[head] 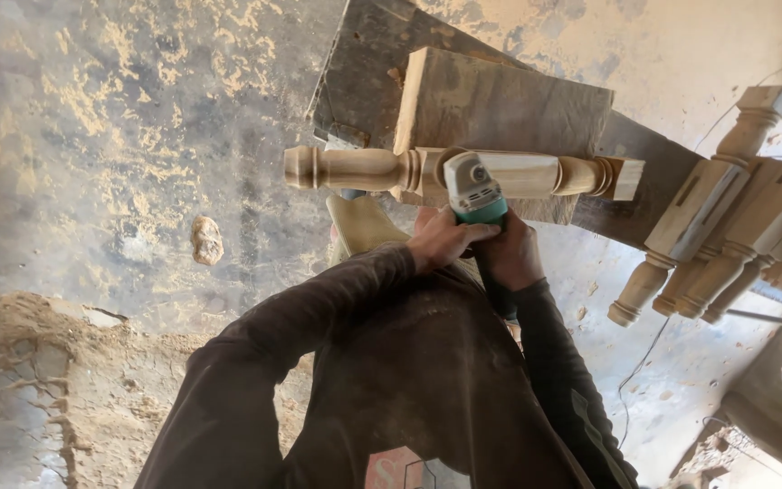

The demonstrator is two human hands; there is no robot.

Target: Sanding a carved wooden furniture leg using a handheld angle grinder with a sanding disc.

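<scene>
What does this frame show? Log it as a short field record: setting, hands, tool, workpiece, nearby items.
setting: dusty workshop floor, sawdust heaped at lower left
left hand: grips the angle grinder from the left
right hand: wrapped round the grinder's rear body
tool: grey and teal, head against the workpiece
workpiece: turned wooden leg lying across a wooden block
nearby: stack of similar turned legs at right, dark board beneath the block

One turned wooden leg [463,172] on the bench; one angle grinder [474,192]; two hands; about four finished legs [726,244] stacked at right; one stone [206,240] at left.
</scene>
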